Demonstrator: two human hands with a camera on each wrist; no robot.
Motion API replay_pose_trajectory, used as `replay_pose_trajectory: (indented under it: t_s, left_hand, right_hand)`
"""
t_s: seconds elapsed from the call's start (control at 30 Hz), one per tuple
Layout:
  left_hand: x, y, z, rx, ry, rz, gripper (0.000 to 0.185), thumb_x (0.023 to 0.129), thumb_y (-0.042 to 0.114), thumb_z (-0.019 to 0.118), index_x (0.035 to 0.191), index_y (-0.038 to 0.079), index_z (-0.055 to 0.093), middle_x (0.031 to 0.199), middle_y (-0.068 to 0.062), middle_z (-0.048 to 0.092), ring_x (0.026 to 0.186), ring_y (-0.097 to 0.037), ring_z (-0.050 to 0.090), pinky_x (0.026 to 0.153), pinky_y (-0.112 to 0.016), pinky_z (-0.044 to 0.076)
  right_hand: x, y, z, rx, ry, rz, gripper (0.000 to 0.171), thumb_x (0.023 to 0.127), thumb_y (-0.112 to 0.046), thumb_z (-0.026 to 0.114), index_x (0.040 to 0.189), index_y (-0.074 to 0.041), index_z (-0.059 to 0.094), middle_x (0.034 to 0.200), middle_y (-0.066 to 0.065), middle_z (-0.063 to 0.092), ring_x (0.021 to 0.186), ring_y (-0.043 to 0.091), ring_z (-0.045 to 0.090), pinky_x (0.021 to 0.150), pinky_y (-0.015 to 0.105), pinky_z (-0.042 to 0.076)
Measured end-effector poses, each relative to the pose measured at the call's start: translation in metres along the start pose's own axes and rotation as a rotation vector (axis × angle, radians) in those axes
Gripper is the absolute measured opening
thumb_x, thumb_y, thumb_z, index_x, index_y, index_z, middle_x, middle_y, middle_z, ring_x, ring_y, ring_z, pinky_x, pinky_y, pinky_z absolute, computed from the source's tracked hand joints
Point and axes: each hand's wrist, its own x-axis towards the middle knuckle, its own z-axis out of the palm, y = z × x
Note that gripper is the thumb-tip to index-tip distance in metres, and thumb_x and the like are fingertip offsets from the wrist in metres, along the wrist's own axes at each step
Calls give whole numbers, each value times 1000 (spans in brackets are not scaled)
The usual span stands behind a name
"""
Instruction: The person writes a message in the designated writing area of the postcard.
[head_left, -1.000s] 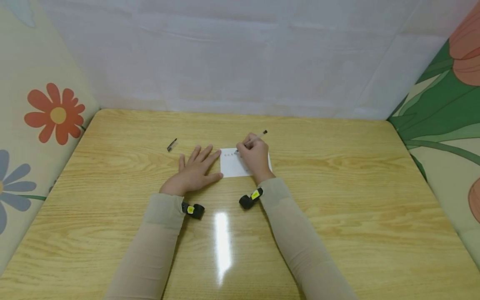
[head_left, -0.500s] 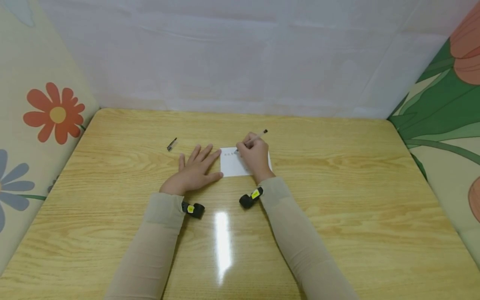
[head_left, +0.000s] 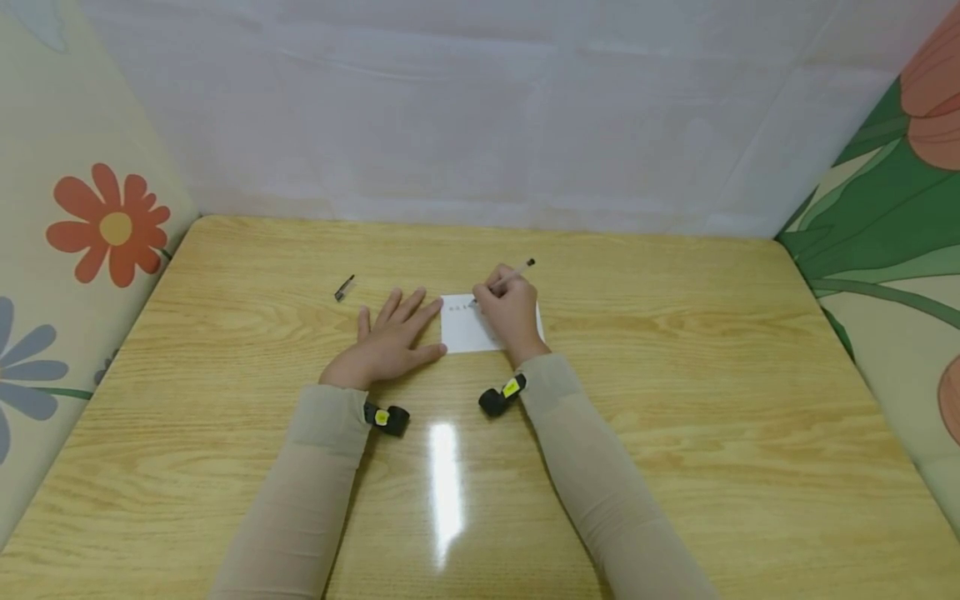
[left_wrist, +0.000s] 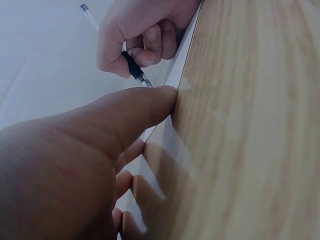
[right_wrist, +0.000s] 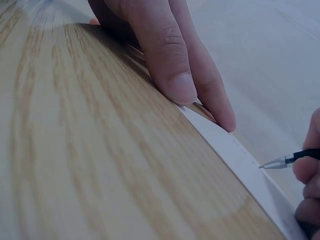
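Right hand (head_left: 512,321) has a tight grip on the pen (head_left: 512,275), tip down on the card (head_left: 465,329). Left hand (head_left: 386,343) lies flat beside it, fingers straight, pinning the card's edge to the table (head_left: 675,400) so it won't slide.

Light wooden table (head_left: 675,400), glossy, rounded corners, glare streak near front edge. On it: small white card (head_left: 467,332) at centre, black pen cap (head_left: 344,288) well left of card. Both forearms rest on top.

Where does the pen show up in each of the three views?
Head: pen centre, above the white card, in the right hand.
Left wrist: pen upper left.
Right wrist: pen right edge.
Shared landmark: the card's edge, by the left hand.
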Motion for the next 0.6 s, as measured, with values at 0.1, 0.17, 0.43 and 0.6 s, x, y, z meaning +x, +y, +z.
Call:
replay_pose_trajectory:
  t_s: [0.1, 0.17, 0.43, 0.6]
  left_hand:
    - [-1, 1, 0, -3, 0, 1, 76, 104, 46, 51, 164, 17, 16, 171, -12, -2, 153, -39, -15, 111, -71, -17]
    - [-1, 1, 0, -2, 1, 1, 76, 104, 46, 52, 164, 17, 16, 171, -12, -2, 153, -39, -15, 111, -71, -17]
    - [-1, 0, 0, -7, 3, 5, 76, 104, 46, 51, 164, 17, 16, 171, -12, -2, 153, -39, -15, 111, -71, -18]
    - [-1, 1, 0, -8, 1, 4, 76, 104, 47, 51, 164, 17, 15, 171, -12, -3, 153, -39, -15, 111, -71, -18]
  right_hand:
    - [0, 0, 0, -1, 2, -10, 20, 87, -6, 67, 70, -6, 57, 60, 4, 60, 54, 9, 56, 54, 22, 44]
    - [0, 0, 0, -2, 1, -14, 20, 87, -6, 67, 69, -6, 57, 60, 4, 60, 54, 8, 56, 54, 22, 44]
    - [0, 0, 0, -9, -3, -11, 21, 86, -8, 67, 67, -8, 56, 58, 1, 55, 56, 12, 53, 55, 23, 42]
    - [1, 1, -1, -33, -7, -13, 20, 85, -8, 66, 67, -8, 56, 62, 1, 51, 60, 15, 48, 57, 25, 39]
